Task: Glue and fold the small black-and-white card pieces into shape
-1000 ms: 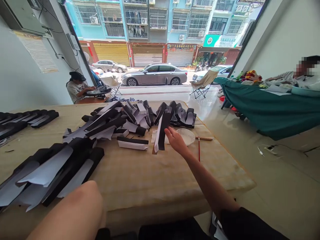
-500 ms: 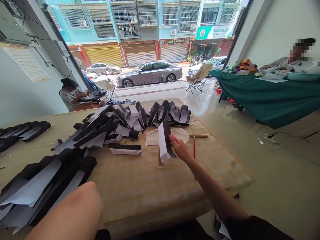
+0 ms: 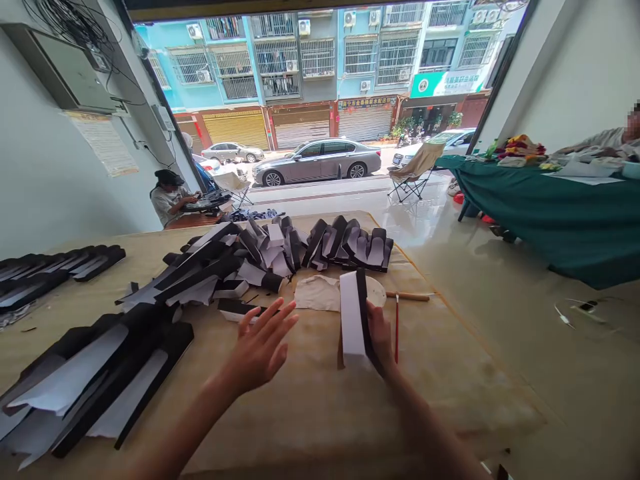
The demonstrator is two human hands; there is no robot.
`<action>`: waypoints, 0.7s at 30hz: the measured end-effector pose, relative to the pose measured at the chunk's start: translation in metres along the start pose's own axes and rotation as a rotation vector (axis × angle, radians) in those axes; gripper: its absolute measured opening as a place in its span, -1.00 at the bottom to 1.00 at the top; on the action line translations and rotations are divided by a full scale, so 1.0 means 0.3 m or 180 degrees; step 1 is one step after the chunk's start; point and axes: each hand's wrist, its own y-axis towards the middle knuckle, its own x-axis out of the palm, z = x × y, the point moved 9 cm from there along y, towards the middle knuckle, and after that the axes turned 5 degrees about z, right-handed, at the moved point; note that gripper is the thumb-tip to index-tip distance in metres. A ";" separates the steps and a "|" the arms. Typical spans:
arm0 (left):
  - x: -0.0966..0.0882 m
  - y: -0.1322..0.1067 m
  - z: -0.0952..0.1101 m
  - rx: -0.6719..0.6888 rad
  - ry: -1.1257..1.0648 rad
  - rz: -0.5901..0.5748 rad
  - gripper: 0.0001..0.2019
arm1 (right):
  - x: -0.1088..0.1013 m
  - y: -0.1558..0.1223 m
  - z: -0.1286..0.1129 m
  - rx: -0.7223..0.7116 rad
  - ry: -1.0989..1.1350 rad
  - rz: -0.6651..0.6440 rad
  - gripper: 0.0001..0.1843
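Observation:
My right hand (image 3: 381, 332) grips a folded black-and-white piece (image 3: 353, 323), like stiff paper or card, and holds it upright over the table. Its white face is turned toward the left, its black side toward my palm. My left hand (image 3: 264, 343) hovers to the left of it, fingers spread and holding nothing. Just behind the left fingers lies a small black-and-white strip (image 3: 231, 309), partly covered by them. Beyond my right hand are a pale cloth (image 3: 316, 293) and a round whitish disc (image 3: 376, 292), partly hidden by the held piece.
A heap of black-and-white folded pieces (image 3: 215, 270) lies at the table's far side, with long ones (image 3: 145, 360) at left. A wooden-handled tool (image 3: 410, 296) and a red stick (image 3: 397, 330) lie to the right. One person (image 3: 173, 200) sits at far left, another beyond the green-covered table (image 3: 545, 220).
My left hand has come into view over the table, fingers spread. The right hand has drawn the held piece slightly nearer and turned it more upright. The view has shifted left and up.

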 end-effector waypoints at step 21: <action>-0.066 -0.059 0.178 0.0147 -0.0315 0.0046 -0.76 | 0.111 -0.031 -0.101 -0.0867 -0.1015 -0.0822 -0.64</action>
